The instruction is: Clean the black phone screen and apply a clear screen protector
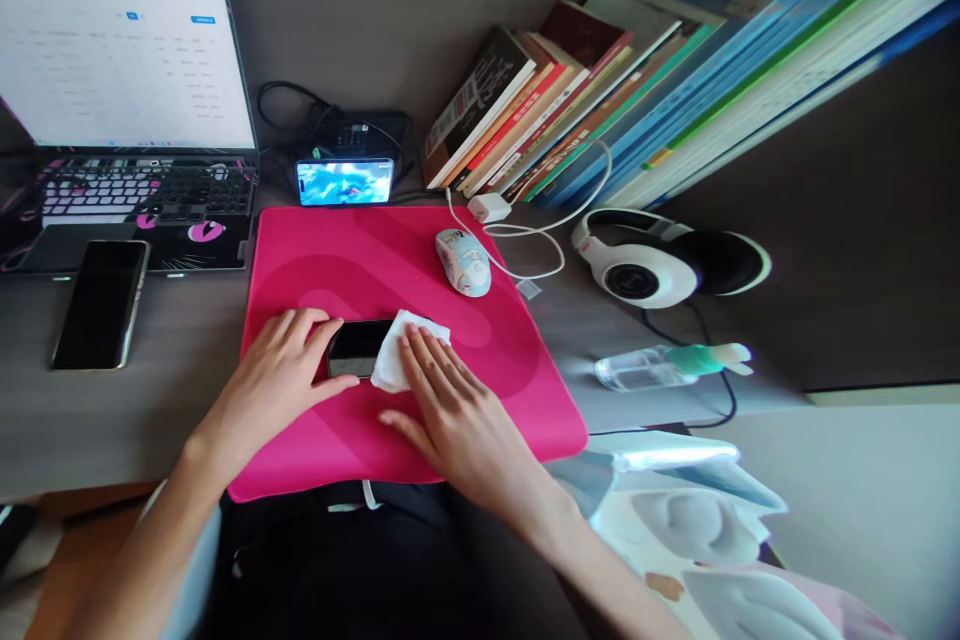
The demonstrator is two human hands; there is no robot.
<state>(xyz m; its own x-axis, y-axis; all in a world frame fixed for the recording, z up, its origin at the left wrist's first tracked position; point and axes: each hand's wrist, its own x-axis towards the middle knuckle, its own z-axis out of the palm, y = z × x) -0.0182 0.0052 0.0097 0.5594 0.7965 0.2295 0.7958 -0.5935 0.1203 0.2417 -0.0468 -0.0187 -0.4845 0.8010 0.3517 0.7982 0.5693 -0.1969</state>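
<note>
A dark smartphone (358, 346) lies flat, screen up, on the pink desk mat (315, 450). My left hand (289, 365) grips its left end between thumb and index finger. Over the right part of the screen is a folded white tissue (391, 360). My right hand (461, 410) holds the tissue down against the phone, its fingers together and stretched over it and the thumb off to the side. The tissue and fingers hide the phone's right end.
Beyond the hands are a patterned mouse (463, 263) and a lit phone (345, 182). A laptop (127, 120) and another dark phone (101, 305) are on the left. Rightward are a white cable (551, 238), headphones (645, 265), a spray bottle (652, 367) and leaning books (585, 100).
</note>
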